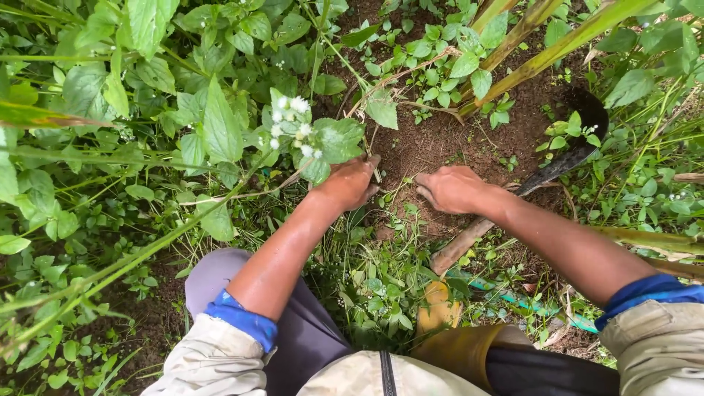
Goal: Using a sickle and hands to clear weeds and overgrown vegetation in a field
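My left hand (350, 182) is closed around the base of a leafy weed with small white flowers (297, 128), at the edge of a patch of bare brown soil (447, 143). My right hand (451, 188) rests on the soil just beside it, fingers curled and pointing toward the left hand; I cannot see anything held in it. A sickle-like tool with a wooden handle (462, 243) and a dark curved blade (565, 158) lies on the ground under my right forearm.
Dense green weeds (110, 147) fill the left side and far right. Thick green stalks (535, 44) cross the upper right. My knees, a grey trouser leg (220, 275) and a yellow boot (440, 308) are at the bottom.
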